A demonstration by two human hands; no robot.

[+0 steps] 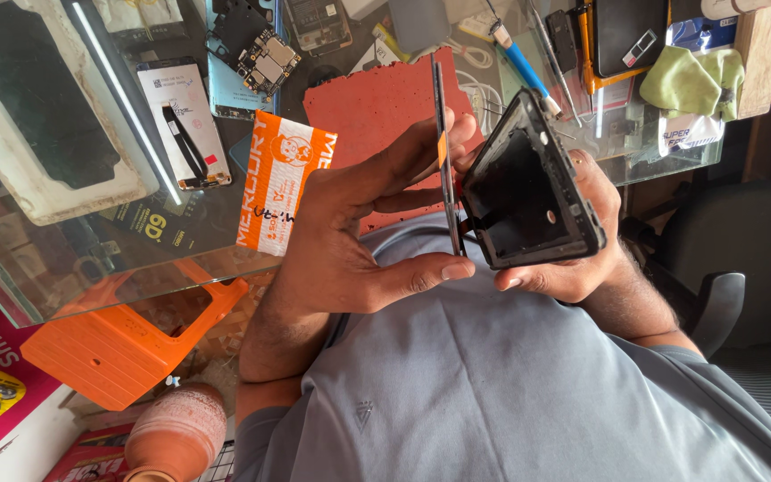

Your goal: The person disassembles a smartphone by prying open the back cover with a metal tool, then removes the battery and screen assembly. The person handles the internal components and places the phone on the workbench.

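Hands: two | left pinches one screen panel | right grips one phone frame

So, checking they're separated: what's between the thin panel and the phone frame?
Head view: a narrow gap between thin panel and phone frame, bridged by what looks like a dark ribbon.

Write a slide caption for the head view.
Left hand holds a thin screen panel edge-on; right hand cradles the black phone frame.
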